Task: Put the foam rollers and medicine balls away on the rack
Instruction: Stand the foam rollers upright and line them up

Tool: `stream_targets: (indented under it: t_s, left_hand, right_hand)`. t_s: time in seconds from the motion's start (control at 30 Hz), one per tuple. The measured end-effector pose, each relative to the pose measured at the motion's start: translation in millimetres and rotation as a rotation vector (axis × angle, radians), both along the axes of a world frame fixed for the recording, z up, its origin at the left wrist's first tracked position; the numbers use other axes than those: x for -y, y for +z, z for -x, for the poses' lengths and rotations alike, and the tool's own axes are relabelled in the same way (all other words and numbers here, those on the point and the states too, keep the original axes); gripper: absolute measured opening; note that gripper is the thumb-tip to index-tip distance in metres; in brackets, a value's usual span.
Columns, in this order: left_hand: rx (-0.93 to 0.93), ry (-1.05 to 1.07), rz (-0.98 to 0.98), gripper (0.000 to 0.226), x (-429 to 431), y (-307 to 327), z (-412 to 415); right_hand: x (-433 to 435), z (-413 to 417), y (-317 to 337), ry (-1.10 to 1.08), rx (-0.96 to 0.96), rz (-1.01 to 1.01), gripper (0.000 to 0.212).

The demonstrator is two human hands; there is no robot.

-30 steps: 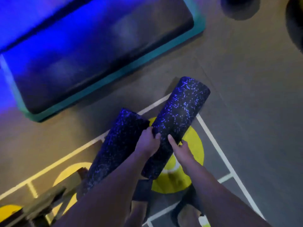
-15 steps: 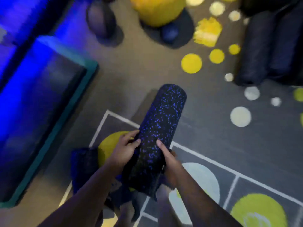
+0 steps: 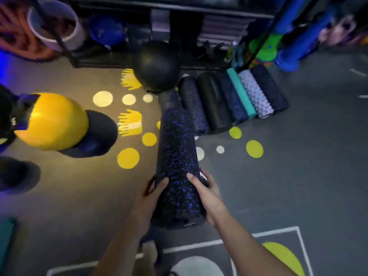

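Note:
A black foam roller with blue speckles (image 3: 177, 156) points away from me. My left hand (image 3: 152, 196) grips its near end on the left and my right hand (image 3: 208, 196) grips it on the right, thumbs on top. Something dark shows under my right fingers; I cannot tell what it is. Past its far end, several foam rollers (image 3: 229, 96) lie side by side on the floor, black, speckled, teal and knobbly grey. A black medicine ball (image 3: 156, 65) sits against the dark rack (image 3: 119, 61). A yellow ball (image 3: 53, 121) rests by a dark ball (image 3: 95, 136) at the left.
The rack's low shelf holds a blue ball (image 3: 105, 30), a white bucket (image 3: 56, 26) and stacked mats (image 3: 221, 26). Blue and green rolls (image 3: 288, 36) stand at the right. Grey floor with yellow dots (image 3: 128, 158) lies ahead and to the right.
The view has swung from the step platform to the rack. I have carried the speckled roller toward the row of rollers on the floor. The second roller seen earlier is out of sight.

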State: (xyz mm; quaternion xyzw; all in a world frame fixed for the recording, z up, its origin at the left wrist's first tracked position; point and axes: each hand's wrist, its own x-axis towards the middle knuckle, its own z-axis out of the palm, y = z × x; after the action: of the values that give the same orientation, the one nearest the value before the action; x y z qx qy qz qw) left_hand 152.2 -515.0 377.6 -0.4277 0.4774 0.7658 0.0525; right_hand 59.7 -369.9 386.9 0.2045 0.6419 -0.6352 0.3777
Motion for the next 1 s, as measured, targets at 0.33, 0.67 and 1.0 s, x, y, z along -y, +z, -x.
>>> stream_targets:
  t_s: [0.33,0.67,1.0]
  left_hand:
    - [-0.011,-0.034,-0.041,0.050,-10.5,-25.9,236.3]
    - [0.022,-0.142,0.270,0.073,-73.3,-39.0,482.1]
    - [-0.006,-0.131,0.247,0.072,-134.2,-17.0,649.6]
  right_hand:
    - [-14.2,238.8,-36.8,-0.026,0.049,-0.111,0.042]
    - [-68.5,496.6,-50.5,0.035,0.004,-0.151,0.028]
    - [-112.2,675.2,-27.8,0.193,-0.183,-0.264,0.063]
